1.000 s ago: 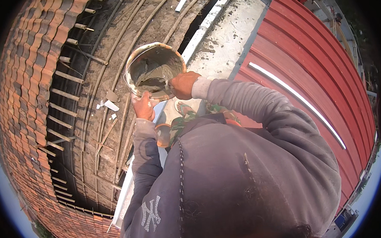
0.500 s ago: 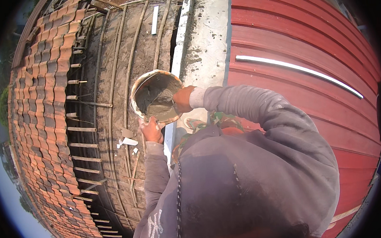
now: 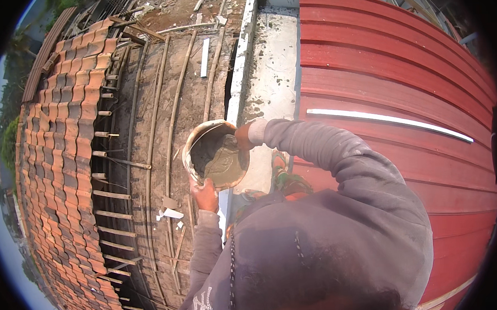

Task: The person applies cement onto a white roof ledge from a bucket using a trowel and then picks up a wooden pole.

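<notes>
Both my hands hold a bucket (image 3: 205,144) with wet grey mortar (image 3: 227,166) in it. The bucket is tilted, its mouth facing up toward me. My left hand (image 3: 206,196) is closed on the rim at the near left, thumb on the edge. At the right side, my right hand (image 3: 243,137) grips the bucket, its fingers partly hidden. Beneath and behind the bucket runs a narrow white wall top (image 3: 238,80).
Right of the wall lies a mortar-spattered concrete channel (image 3: 280,59), then a red ribbed metal roof (image 3: 366,177) carrying a long white strip (image 3: 391,121). To the left, bamboo poles (image 3: 158,98) cross a drop toward dirt ground, with orange roof tiles (image 3: 65,141) beyond.
The bucket sits lower in the picture and slightly right, with more of the mortar surface showing. Both hands have moved with it, still gripping. The view takes in more of the far end.
</notes>
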Tool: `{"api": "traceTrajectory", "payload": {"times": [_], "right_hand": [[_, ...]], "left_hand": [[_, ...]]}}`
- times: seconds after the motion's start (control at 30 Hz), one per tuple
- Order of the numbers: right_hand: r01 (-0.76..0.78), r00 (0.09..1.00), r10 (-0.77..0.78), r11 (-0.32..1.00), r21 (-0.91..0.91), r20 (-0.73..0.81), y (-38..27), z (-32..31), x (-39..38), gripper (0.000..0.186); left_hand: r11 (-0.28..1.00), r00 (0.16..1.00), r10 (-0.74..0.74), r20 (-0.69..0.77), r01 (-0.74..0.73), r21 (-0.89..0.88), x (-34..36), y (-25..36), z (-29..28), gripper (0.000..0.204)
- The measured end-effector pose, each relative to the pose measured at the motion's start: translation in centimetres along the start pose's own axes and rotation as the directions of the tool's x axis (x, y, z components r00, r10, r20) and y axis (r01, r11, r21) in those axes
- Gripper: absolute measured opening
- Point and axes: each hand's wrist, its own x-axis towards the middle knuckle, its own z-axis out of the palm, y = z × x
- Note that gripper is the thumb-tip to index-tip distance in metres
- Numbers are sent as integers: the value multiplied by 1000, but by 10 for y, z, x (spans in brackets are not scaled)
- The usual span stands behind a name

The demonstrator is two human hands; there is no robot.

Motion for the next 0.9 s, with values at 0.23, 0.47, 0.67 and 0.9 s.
{"api": "traceTrajectory", "payload": {"times": [0.23,0.47,0.67,0.9], "right_hand": [[40,995,-86,774,632,42,53,60,0,39],[379,875,-137,791,480,-464,65,115,44,51],[93,989,46,563,821,-144,17,114,33,41],[106,994,-18,0,994,-106,-22,206,99,29]], "left_hand": [[977,993,-105,52,113,-179,30,-12,-2,65],[960,970,-241,35,244,-139,45,-44,-16,14],[903,933,-354,68,359,-234,61,-58,-25,15],[867,873,-450,186,478,-145,87,-191,-97,15]]}}
